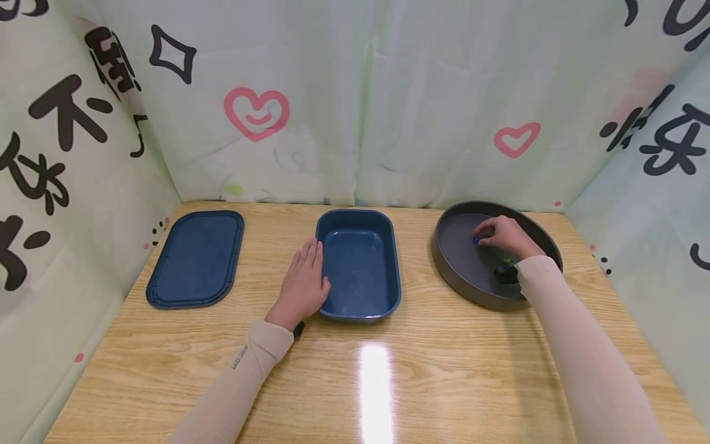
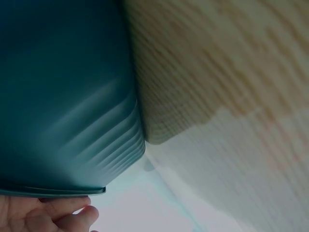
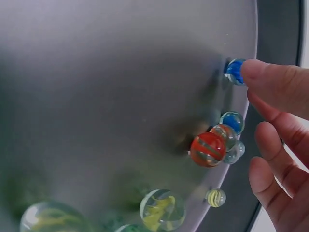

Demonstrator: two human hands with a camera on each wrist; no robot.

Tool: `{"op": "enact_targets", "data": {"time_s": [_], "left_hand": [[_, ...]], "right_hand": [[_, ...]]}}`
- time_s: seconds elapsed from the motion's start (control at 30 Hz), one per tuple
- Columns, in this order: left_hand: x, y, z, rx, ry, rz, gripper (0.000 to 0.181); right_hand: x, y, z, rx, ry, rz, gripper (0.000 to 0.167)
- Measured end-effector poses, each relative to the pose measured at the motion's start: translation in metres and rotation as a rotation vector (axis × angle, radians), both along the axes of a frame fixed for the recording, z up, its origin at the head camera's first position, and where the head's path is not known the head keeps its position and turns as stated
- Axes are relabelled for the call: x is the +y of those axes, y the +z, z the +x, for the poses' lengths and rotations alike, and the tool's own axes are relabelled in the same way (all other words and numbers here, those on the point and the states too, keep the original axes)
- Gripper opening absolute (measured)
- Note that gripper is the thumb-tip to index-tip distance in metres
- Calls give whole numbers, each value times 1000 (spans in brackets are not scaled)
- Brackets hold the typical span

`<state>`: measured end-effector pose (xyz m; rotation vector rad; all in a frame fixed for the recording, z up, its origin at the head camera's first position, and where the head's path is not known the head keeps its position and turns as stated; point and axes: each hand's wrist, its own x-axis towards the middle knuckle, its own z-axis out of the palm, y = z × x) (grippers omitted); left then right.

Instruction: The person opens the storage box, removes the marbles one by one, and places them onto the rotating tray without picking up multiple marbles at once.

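Observation:
My right hand [image 1: 509, 236] reaches into a dark round pan [image 1: 460, 280] at the right of the table. Its thumb and forefinger pinch a blue marble [image 3: 235, 72], partly covered by the thumb in the right wrist view. Other marbles lie in the pan, among them a red-orange one [image 3: 208, 149], a second blue one [image 3: 232, 122] and a clear one with yellow swirls [image 3: 162, 209]. My left hand [image 1: 302, 285] rests with straight fingers along the left rim of a deep blue rectangular container [image 1: 360, 271]. From below, the left wrist view shows fingers [image 2: 63, 212] against that rim.
A flat blue lid [image 1: 196, 259] lies on the wooden table [image 1: 444, 370] at the left. White curtains [image 1: 416, 92] with hearts and black characters hang behind the table and at both sides. A bright reflection crosses the front of the tabletop.

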<state>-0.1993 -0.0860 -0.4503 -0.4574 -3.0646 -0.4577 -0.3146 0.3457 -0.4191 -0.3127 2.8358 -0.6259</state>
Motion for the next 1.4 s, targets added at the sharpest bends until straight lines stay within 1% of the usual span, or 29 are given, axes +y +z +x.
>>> {"op": "enact_targets", "data": {"time_s": [0.23, 0.5, 0.83, 1.0, 1.13, 1.3, 1.4], "left_hand": [[0, 0, 0, 0, 1, 2, 67], [0, 0, 0, 6, -2, -5, 67], [0, -1, -1, 14, -3, -3, 67], [0, 0, 0, 18, -6, 12, 67], [0, -1, 0, 24, -5, 14, 67], [0, -3, -1, 38, -2, 13, 67], [0, -3, -1, 35, -1, 20, 67]], "right_hand": [[3, -4, -2, -2, 2, -20, 23], [1, -7, -4, -13, -4, -4, 21], [-1, -7, -4, 8, 25, 19, 19], [2, -10, -5, 20, 24, -12, 15], [4, -11, -4, 46, 37, -46, 11], [2, -12, -4, 42, 15, -12, 12], [0, -12, -2, 41, 5, 7, 13]]}}
